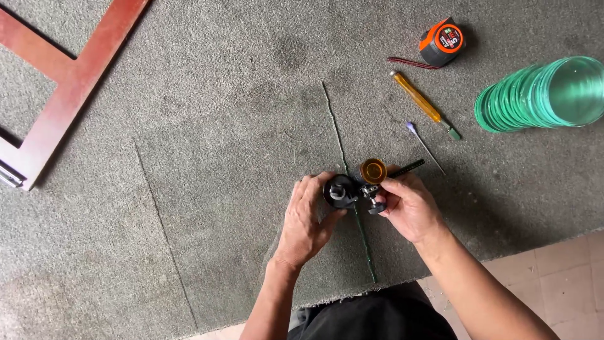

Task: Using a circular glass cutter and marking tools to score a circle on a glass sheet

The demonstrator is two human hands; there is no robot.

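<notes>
Left hand [306,217] cupped around black round base [340,190] of circle cutter [365,184], fingers closed on it. Right hand [408,206] pinching black knob [376,205] under amber cap [373,170]. Cutter held just above grey felt [207,189], near front edge. Beyond: tape measure [442,42], amber-handled cutter [423,103], stack of green glass discs [544,94]. Red wooden frame [69,75] far left.
</notes>
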